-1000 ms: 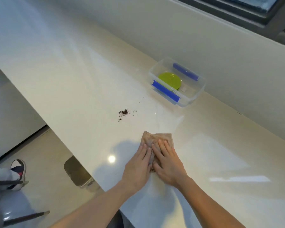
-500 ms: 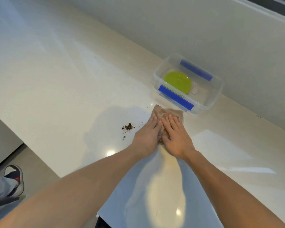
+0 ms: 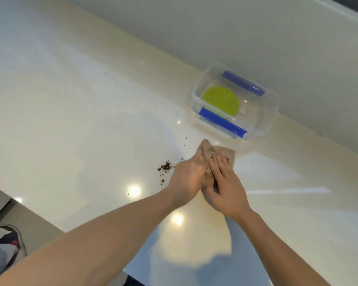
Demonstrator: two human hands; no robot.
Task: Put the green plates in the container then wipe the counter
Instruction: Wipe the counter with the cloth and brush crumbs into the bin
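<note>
A green plate (image 3: 220, 100) lies inside a clear plastic container (image 3: 271, 120) with blue clips, standing near the wall on the white counter (image 3: 81, 124). A crumpled beige cloth (image 3: 217, 152) lies on the counter just in front of the container. My left hand (image 3: 187, 178) and my right hand (image 3: 225, 184) press side by side on the cloth, fingers curled into it. A small pile of dark crumbs (image 3: 165, 167) sits on the counter just left of my left hand.
A wall (image 3: 256, 38) runs along the counter's far side behind the container. The counter's near edge drops to the floor at lower left, where a shoe (image 3: 10, 238) shows. Bright light reflections lie on the counter near my forearms.
Both hands pushed the cloth forward across the counter toward the container, then drew back slightly. The fingers have gone from flat to curled into the cloth. The crumbs stay in place.
</note>
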